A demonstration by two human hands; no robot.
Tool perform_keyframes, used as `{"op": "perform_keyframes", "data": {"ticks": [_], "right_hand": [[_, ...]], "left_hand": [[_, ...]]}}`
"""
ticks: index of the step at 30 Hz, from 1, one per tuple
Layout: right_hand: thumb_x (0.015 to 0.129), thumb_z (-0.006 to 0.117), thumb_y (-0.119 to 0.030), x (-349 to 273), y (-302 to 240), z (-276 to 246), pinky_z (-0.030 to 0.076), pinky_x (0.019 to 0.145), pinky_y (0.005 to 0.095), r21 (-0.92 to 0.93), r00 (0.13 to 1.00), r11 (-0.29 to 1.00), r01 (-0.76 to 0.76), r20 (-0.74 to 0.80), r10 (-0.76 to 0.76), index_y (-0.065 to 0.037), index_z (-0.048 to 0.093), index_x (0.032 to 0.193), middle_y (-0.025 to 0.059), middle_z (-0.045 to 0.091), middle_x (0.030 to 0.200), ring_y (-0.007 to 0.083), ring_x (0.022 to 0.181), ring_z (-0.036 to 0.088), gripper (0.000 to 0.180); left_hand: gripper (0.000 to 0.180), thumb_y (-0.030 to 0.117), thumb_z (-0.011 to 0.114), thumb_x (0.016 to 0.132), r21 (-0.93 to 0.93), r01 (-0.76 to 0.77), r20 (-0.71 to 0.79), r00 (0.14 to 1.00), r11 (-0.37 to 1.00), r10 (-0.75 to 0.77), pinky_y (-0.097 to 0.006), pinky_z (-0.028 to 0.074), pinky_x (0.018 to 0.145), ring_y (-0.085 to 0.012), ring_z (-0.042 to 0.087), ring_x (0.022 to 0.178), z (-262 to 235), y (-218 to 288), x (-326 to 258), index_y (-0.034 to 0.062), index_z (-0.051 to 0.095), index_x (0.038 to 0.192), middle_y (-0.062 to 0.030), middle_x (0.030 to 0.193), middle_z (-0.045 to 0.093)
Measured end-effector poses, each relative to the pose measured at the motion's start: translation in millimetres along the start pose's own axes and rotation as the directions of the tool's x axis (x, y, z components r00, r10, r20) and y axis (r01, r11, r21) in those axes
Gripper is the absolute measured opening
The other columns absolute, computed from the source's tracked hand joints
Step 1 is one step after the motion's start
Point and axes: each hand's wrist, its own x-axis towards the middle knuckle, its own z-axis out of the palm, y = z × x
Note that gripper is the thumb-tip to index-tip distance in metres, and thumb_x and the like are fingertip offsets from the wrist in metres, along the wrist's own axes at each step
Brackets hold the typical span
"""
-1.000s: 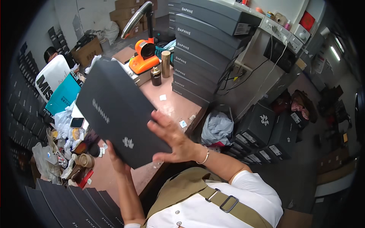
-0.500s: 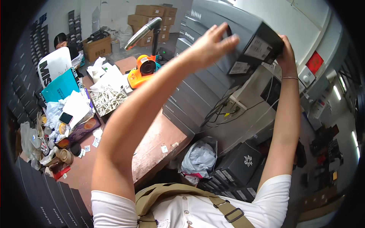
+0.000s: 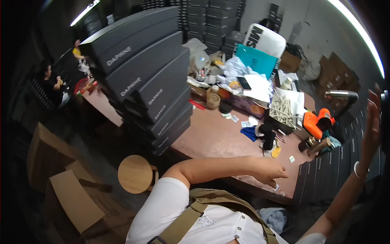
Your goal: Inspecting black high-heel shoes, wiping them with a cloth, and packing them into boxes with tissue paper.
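My left hand [image 3: 269, 171] hangs over the front right part of the reddish-brown table [image 3: 211, 138]. Its finger and thumb are apart and loosely bent, and I see nothing held between them. By the thumb tip is a small pale scrap [image 3: 276, 187]. At the far right my right hand [image 3: 371, 122] is raised with its fingers stretched up, open and holding nothing. It is beside the stacked dark grey shoeboxes [image 3: 325, 173] at the table's right end, apparently not gripping them.
A tall stack of dark shoeboxes [image 3: 156, 87] rises on the left. Near it are a round wooden stool [image 3: 135, 174] and open cartons [image 3: 75, 195]. Toward the back lie a phone [image 3: 243, 83], white sticks [image 3: 282, 109] and an orange tape dispenser [image 3: 312, 124]. Two people sit far left.
The view has swung left. My left hand has come away from the upper shoeboxes and down over the table. My right hand has let go of the box corner.
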Motion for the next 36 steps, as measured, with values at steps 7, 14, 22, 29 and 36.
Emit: {"op": "perform_keyframes", "data": {"ticks": [7, 14, 22, 29, 36], "right_hand": [[0.062, 0.083, -0.026, 64, -259, 354, 0.045, 0.094, 0.0413, 0.143, 0.618, 0.645, 0.751, 0.193, -0.762, -0.022, 0.051, 0.131, 0.0128, 0.045, 0.137, 0.0316, 0.118, 0.051, 0.077], [0.08, 0.064, -0.02, 74, -297, 468, 0.041, 0.093, 0.0512, -0.077, 0.374, 0.369, 0.926, 0.294, -0.88, -0.019, 0.061, 0.118, 0.012, 0.039, 0.139, 0.0365, 0.119, 0.044, 0.038], [0.068, 0.08, -0.026, -18, -138, 319, 0.045, 0.086, 0.0504, 0.052, 0.732, 0.748, 0.661, 0.174, -0.659, -0.019, 0.057, 0.117, 0.0193, 0.045, 0.126, 0.0387, 0.105, 0.052, 0.055], [0.066, 0.08, -0.046, -226, -115, 218, 0.028, 0.102, 0.0627, 0.293, 0.795, 0.901, 0.32, 0.434, -0.424, -0.013, 0.062, 0.071, -0.0009, 0.051, 0.124, 0.039, 0.122, 0.042, 0.038], [0.077, 0.071, -0.016, -400, -49, 267, 0.044, 0.09, 0.0372, -0.006, 0.393, 0.441, -0.897, 0.443, 0.806, 0.0, 0.053, 0.088, 0.0139, 0.057, 0.098, 0.032, 0.096, 0.057, 0.026]], "left_hand": [[0.051, 0.026, 0.063, 0.085, -0.098, 0.353, -0.394, 0.845, 0.93, -0.362, -0.043, 0.045, 0.088, -0.0368, 0.054, 0.105, 6, 3, -195, 0.0028, 0.047, 0.127, -0.0185, 0.115, 0.053], [0.05, 0.026, 0.063, 0.086, -0.224, 0.445, -0.415, 0.762, 0.867, -0.498, -0.041, 0.043, 0.094, -0.0373, 0.053, 0.11, 12, -5, -273, -0.0018, 0.049, 0.126, -0.0225, 0.117, 0.055], [0.054, 0.043, 0.05, 0.094, -0.617, -0.416, -0.785, 0.389, 0.668, -0.482, -0.041, 0.043, 0.098, -0.0264, 0.051, 0.118, -19, -35, -246, -0.0001, 0.05, 0.127, -0.0165, 0.133, 0.048], [0.068, 0.055, 0.043, 0.092, -0.623, -0.753, -0.557, 0.616, -0.21, -0.558, -0.04, 0.043, 0.098, -0.0251, 0.049, 0.12, 53, -111, -226, 0.0031, 0.041, 0.135, -0.0158, 0.132, 0.048], [0.065, 0.051, 0.055, 0.09, -0.95, 0.298, -0.081, 0.063, 0.097, -0.995, -0.035, 0.043, 0.096, -0.0213, 0.051, 0.116, 210, -214, -220, 0.0039, 0.046, 0.134, -0.0147, 0.128, 0.053]]}}
